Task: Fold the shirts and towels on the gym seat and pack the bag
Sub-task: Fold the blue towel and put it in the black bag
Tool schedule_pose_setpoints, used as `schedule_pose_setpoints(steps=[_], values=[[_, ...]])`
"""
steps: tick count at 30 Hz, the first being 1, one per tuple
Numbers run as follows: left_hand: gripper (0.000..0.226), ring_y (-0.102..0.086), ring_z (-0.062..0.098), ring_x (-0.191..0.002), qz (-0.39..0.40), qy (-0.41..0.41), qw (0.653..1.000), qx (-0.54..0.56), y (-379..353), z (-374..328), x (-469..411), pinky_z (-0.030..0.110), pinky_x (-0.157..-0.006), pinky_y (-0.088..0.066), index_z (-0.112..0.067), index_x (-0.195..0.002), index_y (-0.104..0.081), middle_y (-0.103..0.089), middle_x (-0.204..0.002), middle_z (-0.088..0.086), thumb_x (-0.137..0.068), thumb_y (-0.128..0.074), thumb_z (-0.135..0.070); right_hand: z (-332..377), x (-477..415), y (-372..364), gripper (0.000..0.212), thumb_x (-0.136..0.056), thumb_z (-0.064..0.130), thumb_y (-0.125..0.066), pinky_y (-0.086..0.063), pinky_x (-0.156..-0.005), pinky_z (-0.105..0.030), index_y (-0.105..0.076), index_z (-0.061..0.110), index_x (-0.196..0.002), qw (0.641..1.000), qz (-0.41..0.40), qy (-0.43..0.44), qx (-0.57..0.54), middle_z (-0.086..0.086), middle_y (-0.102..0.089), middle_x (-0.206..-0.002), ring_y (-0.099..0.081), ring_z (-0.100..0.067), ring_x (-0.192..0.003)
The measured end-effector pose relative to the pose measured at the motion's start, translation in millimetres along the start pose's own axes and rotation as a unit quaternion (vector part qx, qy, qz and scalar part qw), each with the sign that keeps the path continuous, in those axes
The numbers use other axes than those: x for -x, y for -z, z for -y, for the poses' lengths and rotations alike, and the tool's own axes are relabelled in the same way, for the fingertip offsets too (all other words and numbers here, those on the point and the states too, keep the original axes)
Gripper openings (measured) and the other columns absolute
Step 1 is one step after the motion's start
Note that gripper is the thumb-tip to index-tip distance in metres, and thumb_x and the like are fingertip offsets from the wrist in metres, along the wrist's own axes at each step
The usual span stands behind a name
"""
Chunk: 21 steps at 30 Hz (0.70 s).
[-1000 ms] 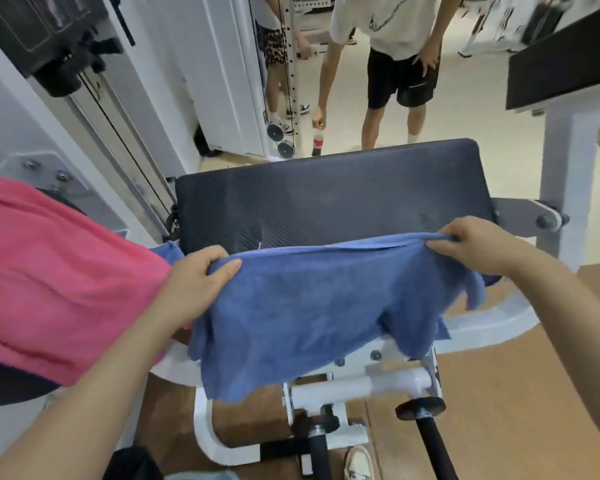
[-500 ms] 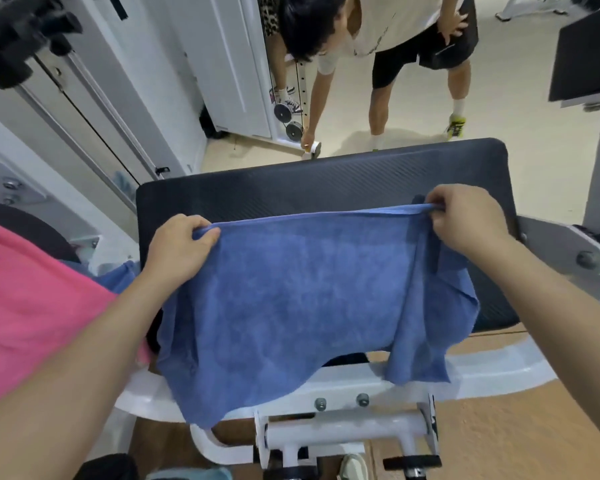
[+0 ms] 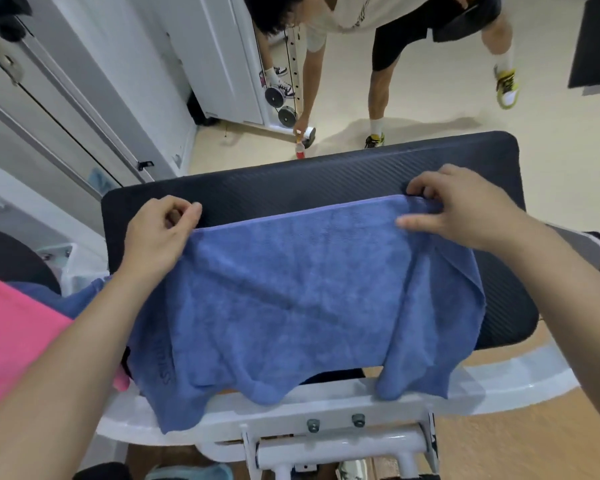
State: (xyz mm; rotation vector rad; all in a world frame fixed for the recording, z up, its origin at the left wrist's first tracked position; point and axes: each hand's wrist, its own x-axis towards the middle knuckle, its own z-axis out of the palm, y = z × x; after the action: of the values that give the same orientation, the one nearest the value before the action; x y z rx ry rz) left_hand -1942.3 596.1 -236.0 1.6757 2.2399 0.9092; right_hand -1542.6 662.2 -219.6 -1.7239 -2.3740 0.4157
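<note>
A blue towel (image 3: 291,299) lies spread over the black padded gym seat (image 3: 326,171), with its near edge hanging over the seat's front. My left hand (image 3: 160,237) grips the towel's far left corner with curled fingers. At the far right corner my right hand (image 3: 461,209) pinches the edge, its thumb lying flat on the cloth. A pink shirt (image 3: 14,341) lies at the left, with a darker blue cloth (image 3: 73,299) beside it. No bag is identifiable.
The seat's white metal frame (image 3: 326,403) runs below the towel. Beyond the seat a person (image 3: 378,15) bends down to a bottle (image 3: 300,150) on the floor. White machine panels and cables (image 3: 84,109) stand at the left. A black pad (image 3: 596,43) is at the upper right.
Both hands carried the towel's far edge forward and lowered it, so the towel now rests across the seat pad. The person behind has bent further down.
</note>
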Motion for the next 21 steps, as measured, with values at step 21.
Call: schedule_pose_setpoints(steps=[21], values=[[0.014,-0.058,0.013,-0.075,0.016,-0.087,0.993,-0.076,7.3,-15.5,-12.0,0.026,-0.071,-0.040,-0.017,-0.074,-0.068,-0.065,-0.073,-0.008,-0.084,-0.072,-0.026,-7.1,-21.4,-6.0,0.016,-0.088,0.010,-0.062,-0.040,-0.076,-0.028,-0.072,0.017,-0.099,0.981,-0.136,-0.065,-0.122,0.002,-0.064,-0.085,-0.056,-0.017,-0.084]])
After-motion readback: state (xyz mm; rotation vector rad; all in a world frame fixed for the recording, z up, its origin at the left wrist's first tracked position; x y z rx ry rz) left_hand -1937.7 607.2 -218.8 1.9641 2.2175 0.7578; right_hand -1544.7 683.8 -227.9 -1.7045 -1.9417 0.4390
